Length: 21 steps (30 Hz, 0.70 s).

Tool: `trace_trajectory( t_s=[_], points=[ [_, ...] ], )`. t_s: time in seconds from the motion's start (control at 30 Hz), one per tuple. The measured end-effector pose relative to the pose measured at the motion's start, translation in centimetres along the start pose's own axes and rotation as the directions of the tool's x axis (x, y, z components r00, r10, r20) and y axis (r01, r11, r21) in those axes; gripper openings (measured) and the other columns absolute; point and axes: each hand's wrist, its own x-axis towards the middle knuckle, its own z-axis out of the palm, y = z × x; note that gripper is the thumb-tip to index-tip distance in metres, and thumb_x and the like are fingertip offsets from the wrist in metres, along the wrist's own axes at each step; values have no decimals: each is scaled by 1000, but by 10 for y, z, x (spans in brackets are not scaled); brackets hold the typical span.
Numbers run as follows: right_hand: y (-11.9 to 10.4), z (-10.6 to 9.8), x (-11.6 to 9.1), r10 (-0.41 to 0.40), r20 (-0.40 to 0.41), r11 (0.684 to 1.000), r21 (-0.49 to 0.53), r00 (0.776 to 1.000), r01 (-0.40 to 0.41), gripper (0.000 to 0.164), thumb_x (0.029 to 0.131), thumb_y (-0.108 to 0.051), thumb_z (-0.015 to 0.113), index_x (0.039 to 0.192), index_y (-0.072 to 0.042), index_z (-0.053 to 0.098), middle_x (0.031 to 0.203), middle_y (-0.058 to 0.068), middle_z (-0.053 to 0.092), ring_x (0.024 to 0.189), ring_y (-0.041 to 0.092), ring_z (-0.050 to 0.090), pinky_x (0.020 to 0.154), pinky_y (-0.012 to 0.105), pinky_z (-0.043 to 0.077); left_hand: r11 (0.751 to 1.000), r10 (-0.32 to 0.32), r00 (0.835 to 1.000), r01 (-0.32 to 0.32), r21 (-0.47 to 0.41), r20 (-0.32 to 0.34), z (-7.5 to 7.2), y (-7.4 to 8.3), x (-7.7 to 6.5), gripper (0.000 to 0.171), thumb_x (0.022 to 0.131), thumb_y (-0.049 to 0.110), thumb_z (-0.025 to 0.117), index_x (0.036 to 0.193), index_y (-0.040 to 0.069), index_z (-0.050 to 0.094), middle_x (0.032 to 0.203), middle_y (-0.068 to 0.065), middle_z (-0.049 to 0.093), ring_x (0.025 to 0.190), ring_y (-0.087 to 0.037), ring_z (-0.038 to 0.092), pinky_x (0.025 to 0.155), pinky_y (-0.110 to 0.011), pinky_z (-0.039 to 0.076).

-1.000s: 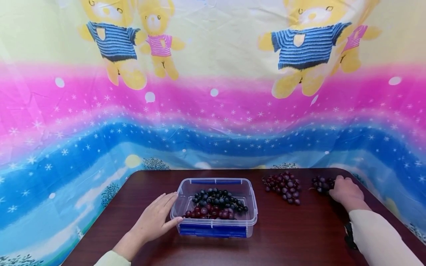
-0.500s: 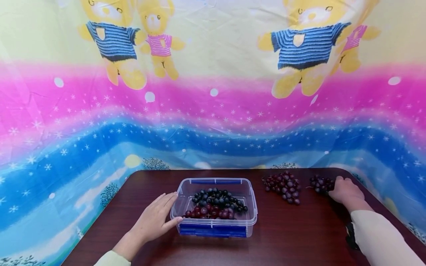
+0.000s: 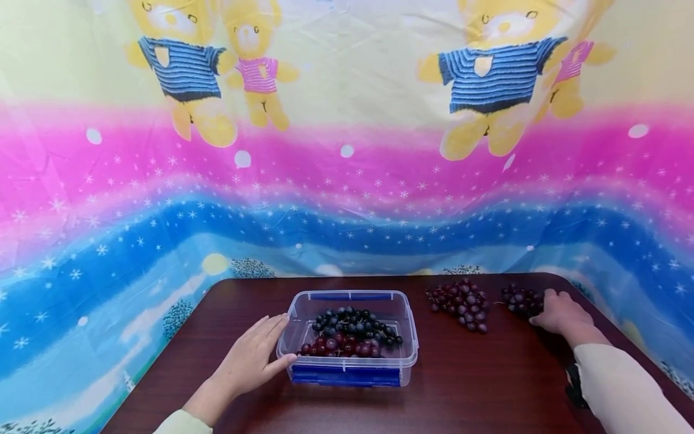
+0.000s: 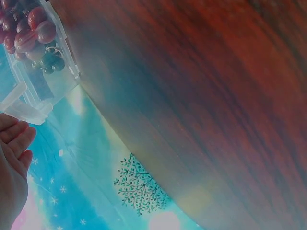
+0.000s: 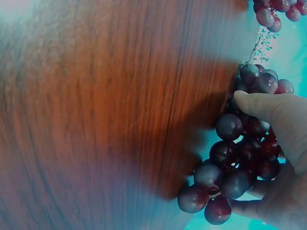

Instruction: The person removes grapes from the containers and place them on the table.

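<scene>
A clear plastic box (image 3: pixel 347 363) with blue side clips stands mid-table in the head view. Inside it lie a bunch of black grapes (image 3: pixel 352 322) and a bunch of red grapes (image 3: pixel 341 346). My left hand (image 3: pixel 252 355) touches the box's left rim with fingers extended; the left wrist view shows part of that hand (image 4: pixel 13 153) beside the box wall. At the far right, my right hand (image 3: pixel 566 314) grips a bunch of dark purple grapes (image 3: pixel 520 299). The right wrist view has its thumb over that bunch (image 5: pixel 235 153), fingers on the other side.
Another bunch of red grapes (image 3: pixel 461 303) lies on the dark wooden table (image 3: pixel 461 386) between the box and my right hand. A printed cloth (image 3: pixel 347 199) with bears and snowflakes hangs behind and around the table.
My right hand and the dark purple grape bunch have shifted slightly to the left. My left hand stays at the box's rim.
</scene>
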Motion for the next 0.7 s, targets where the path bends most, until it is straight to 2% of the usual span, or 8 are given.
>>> trace_trajectory(
  t_s=[0.33, 0.7],
  points=[
    [-5, -6, -4, -16, 24, 1000, 0, 1000, 16, 93, 83, -34, 75, 129, 28, 24, 121, 52, 28, 107, 65, 34, 84, 75, 35, 1000, -15, 1000, 15, 6, 11, 0, 1, -1, 69, 87, 46, 67, 133, -3, 56, 135, -16, 56, 127, -29, 50, 108, -46, 34],
    [-12, -13, -4, -37, 12, 999, 10, 999, 37, 94, 82, -36, 75, 129, 28, 26, 122, 53, 29, 109, 65, 33, 87, 76, 33, 1000, 12, 1000, -12, 13, -29, 0, 0, 0, 68, 87, 46, 67, 131, -5, 57, 132, -17, 58, 124, -30, 52, 107, -47, 37]
  ],
)
